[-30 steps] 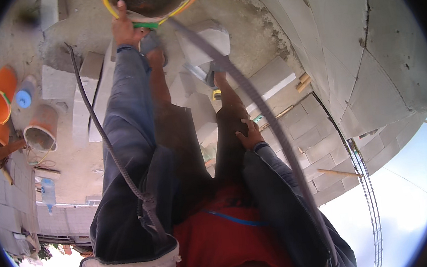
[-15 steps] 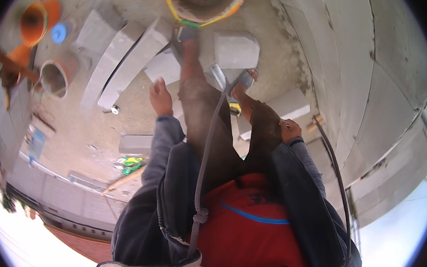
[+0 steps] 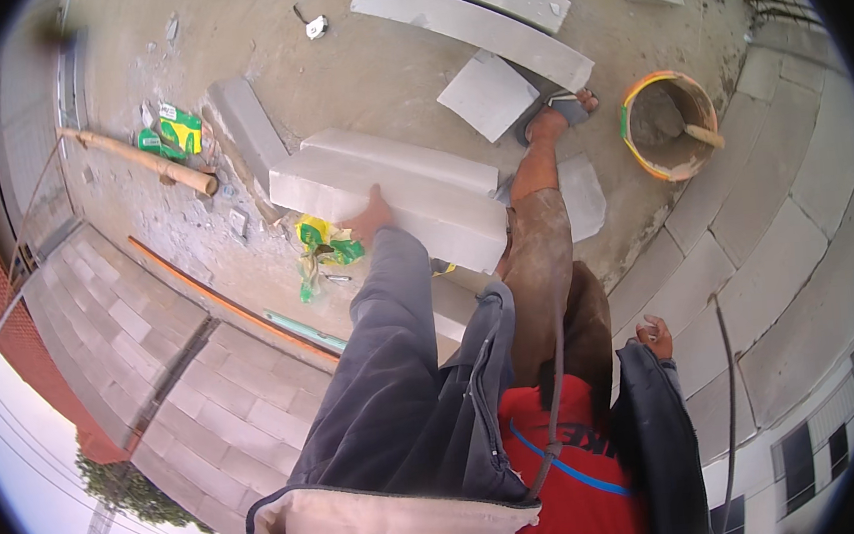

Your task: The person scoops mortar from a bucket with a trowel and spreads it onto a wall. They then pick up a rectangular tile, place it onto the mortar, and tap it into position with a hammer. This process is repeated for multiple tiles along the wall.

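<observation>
My left hand point(image 3: 373, 217) reaches down at the near side of a long pale grey block point(image 3: 407, 203), with thumb and fingers apart. It seems to touch the block, but I cannot tell whether it grips it. Another pale block point(image 3: 418, 157) lies right behind this one. Crumpled yellow and green packaging point(image 3: 323, 250) lies on the ground beside the left hand. My right hand point(image 3: 656, 337) hangs by my right side near the block wall, its fingers loosely bent and apart, with nothing seen in them.
A bucket point(image 3: 673, 162) of grey mix with a trowel point(image 3: 703, 135) stands at the right, beside the block wall point(image 3: 746, 242). Long blocks point(image 3: 468, 25) and a square slab point(image 3: 489, 96) lie ahead. A wooden pole point(image 3: 138, 159) and a tape measure point(image 3: 316, 27) are at the left.
My view has swung left, so the bucket now appears at the right. My left hand has come down to the long block. My right hand has left my knee.
</observation>
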{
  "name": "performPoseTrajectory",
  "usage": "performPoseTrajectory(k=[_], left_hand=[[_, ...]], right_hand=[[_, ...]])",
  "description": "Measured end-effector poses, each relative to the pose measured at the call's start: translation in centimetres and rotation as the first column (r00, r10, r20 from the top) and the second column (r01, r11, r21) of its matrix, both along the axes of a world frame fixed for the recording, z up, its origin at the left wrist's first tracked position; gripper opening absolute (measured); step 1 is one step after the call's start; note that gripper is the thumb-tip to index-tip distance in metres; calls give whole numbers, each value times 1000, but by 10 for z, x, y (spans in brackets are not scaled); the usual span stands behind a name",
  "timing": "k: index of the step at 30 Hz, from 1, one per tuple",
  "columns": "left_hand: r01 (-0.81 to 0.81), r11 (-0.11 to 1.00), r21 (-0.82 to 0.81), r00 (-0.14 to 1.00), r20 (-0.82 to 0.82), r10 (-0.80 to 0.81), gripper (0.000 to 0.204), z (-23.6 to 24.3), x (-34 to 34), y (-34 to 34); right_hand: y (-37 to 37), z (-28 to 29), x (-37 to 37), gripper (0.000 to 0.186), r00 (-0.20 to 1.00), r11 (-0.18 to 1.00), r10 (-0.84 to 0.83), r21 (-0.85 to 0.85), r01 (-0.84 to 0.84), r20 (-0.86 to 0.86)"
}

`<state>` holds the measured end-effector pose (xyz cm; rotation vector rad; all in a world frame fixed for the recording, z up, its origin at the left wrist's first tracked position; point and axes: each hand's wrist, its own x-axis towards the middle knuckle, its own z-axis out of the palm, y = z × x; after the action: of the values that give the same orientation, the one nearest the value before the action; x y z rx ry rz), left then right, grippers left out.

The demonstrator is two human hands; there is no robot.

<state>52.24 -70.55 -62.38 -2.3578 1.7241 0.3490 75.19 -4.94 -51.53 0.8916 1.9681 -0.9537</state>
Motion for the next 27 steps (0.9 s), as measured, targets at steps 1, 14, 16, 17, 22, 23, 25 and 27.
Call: performPoseTrajectory(k=[1, 14, 16, 17, 22, 23, 25, 27], left_hand=[[-52, 998, 32, 998, -39, 53, 153, 9, -9, -2], [398, 914, -78, 879, -254, -404, 146, 85, 17, 21], [518, 843, -144, 799, -269, -537, 144, 105, 28, 21], [573, 798, -186, 750, -273, -603, 144, 121, 28, 21], [836, 528, -148, 466, -315, -827, 141, 266, -31, 85], [902, 358, -240, 271, -330, -904, 139, 278, -29, 82], [954, 239, -182, 129, -471, -873, 134, 335, -64, 108], [978, 165, -129, 51, -618, -785, 132, 396, -98, 139]], right_hand=[[-1, -2, -6, 38, 1000, 1000, -10, -7, 10, 2], [4, 42, -87, 30, 968, 976, 212, 88, -201, -134], [-1, 39, -130, 31, 944, 982, 186, 28, -186, -274], [-17, 38, -160, 32, 934, 987, 126, -54, -152, -333], [-146, 46, -310, 36, 754, 894, 13, -331, -303, -657], [-183, 55, -332, 38, 807, 839, -74, -474, -267, -586], [-245, 55, -355, 58, 916, 763, -159, -635, -122, -367], [-307, 32, -365, 85, 949, 469, -315, -869, 159, 4]])
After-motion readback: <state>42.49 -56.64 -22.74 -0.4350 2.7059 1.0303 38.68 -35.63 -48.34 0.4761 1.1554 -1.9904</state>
